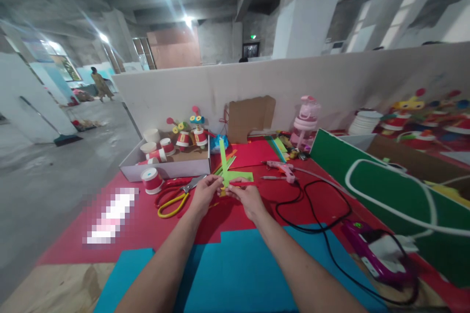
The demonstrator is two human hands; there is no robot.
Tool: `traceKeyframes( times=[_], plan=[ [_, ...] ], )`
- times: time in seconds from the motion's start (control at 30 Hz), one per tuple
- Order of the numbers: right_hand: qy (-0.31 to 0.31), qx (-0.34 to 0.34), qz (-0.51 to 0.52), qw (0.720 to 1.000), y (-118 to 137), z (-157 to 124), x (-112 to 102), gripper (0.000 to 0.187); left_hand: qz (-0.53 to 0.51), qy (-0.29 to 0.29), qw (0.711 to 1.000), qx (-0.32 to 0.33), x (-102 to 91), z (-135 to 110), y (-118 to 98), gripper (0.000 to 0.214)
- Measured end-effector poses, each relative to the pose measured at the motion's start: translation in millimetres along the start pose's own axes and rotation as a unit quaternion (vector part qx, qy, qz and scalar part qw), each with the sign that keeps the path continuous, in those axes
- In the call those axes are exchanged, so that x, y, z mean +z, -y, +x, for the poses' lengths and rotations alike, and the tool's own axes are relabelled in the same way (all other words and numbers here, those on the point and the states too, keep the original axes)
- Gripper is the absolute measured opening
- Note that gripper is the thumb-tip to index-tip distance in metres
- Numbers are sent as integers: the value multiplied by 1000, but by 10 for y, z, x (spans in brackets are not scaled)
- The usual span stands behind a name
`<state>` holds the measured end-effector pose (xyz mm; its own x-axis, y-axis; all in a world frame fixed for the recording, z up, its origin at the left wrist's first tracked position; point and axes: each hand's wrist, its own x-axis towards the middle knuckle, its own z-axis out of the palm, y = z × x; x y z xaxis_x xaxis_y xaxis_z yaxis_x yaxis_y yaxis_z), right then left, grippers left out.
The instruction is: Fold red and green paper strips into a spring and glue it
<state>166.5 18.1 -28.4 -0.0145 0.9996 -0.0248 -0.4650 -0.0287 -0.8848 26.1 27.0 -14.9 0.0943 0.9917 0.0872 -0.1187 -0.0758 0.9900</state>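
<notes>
My left hand [204, 194] and my right hand [249, 199] meet above the red table cover, fingertips pinched close together. Between them is a light green paper strip [223, 154] standing upright, its lower end at my fingertips. A second light green paper piece [240, 176] runs sideways to the right, just behind my right fingers; whether the two pieces are joined I cannot tell. Left of my left hand lie yellow-handled scissors [172, 206] and red-handled pliers [188, 187]. A pink glue gun [282, 168] rests beyond my right hand.
At the back left, a box [183, 168] holds paper cups and robot figures; one red cup [152, 181] stands before it. Blue sheets [238, 269] cover the near side. A black cable [312, 230] loops right, by a purple power strip [374, 254] and green board [382, 195].
</notes>
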Motion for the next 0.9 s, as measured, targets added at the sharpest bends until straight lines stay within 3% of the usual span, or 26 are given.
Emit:
traceKeyframes(
  times=[0.17,0.33,0.53,0.73,0.9],
  plan=[
    [-30,-18,23,999,-50,48,-36,41,-23,36,998,-46,52,-22,18,37],
    [-17,-43,-21,999,-56,44,-30,39,-8,-2,1000,-20,86,-22,47,34],
    [4,-33,-29,999,-45,29,-2,36,-16,-7,1000,0,82,-22,24,31],
    [-25,-46,-31,998,-39,41,-7,35,-24,-1,1000,2,88,-11,26,28],
    [-63,-41,-24,997,28,133,-109,35,-21,-33,999,13,18,17,-10,20]
  ],
)
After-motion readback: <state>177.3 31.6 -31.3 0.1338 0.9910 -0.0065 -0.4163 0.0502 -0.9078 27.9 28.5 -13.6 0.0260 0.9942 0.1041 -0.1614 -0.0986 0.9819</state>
